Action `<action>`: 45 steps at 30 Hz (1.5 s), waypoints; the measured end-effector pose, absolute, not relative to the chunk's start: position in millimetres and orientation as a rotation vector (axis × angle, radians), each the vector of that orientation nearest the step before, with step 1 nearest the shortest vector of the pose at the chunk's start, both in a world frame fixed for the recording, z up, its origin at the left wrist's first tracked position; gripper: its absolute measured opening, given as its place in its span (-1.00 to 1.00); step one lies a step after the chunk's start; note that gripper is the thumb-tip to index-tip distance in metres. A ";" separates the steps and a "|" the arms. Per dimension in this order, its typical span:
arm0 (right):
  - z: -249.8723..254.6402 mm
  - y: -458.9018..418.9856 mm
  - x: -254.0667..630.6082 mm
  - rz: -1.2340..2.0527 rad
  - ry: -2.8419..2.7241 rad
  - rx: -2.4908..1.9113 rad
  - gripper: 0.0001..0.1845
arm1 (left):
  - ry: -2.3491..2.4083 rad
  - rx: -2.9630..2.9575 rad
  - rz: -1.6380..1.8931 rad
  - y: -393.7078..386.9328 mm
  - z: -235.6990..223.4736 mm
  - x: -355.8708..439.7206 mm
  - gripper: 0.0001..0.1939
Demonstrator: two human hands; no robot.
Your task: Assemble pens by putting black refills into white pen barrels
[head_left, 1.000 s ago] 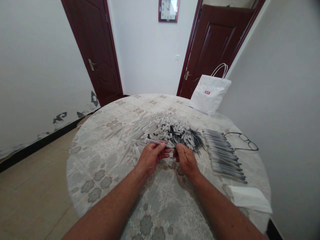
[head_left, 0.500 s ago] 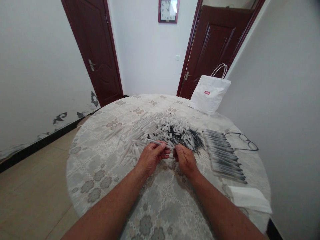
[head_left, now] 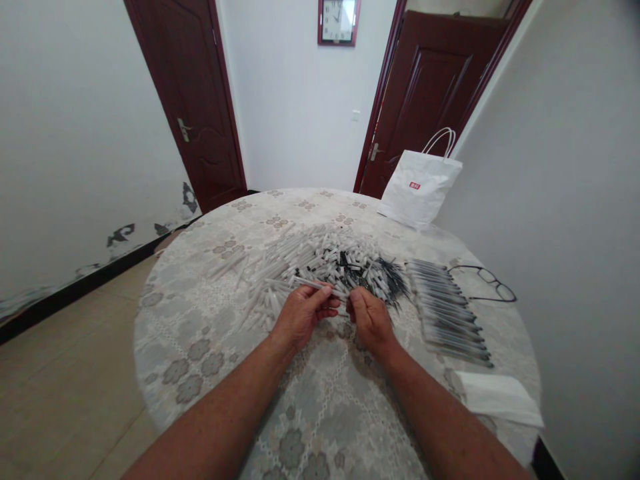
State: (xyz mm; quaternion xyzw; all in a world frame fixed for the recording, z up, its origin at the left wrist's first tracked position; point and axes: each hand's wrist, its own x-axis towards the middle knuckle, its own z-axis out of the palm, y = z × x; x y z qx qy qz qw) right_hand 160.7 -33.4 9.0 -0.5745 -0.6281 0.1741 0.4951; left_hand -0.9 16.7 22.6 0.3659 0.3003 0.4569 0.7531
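Center: my left hand pinches 1 tube; I can't tell if my right hand grips it. Upper right: bag, contents hidden.

On the table, the pile of pen parts lay beyond the left hand and right hand. The tube extended between both hands. The row of pens lay right of the pile, with the eyeglasses to its right, the bag behind and the sheet in front.
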 end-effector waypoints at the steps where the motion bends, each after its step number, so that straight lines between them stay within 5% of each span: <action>1: 8.1 -33.3 161.4 0.433 -1.504 -1.384 -0.59 | 0.663 0.796 1.006 16.8 22.6 -0.9 -0.70; 8: 12.5 -37.1 161.4 0.315 -1.578 -1.335 -0.84 | 0.648 0.812 1.012 16.8 22.7 -1.3 -0.72; 16: 12.7 -37.4 159.5 0.395 -1.612 -1.390 -0.62 | 0.649 0.799 0.989 15.8 23.4 -1.6 -0.70; 23: 13.9 -38.8 162.1 0.357 -1.616 -1.351 -0.82 | 0.644 0.824 1.002 16.2 24.1 -1.8 -0.67; 45: 12.0 -34.0 159.3 0.669 -1.298 -1.301 -0.45 | 0.699 0.874 1.063 24.3 22.6 -7.3 -0.62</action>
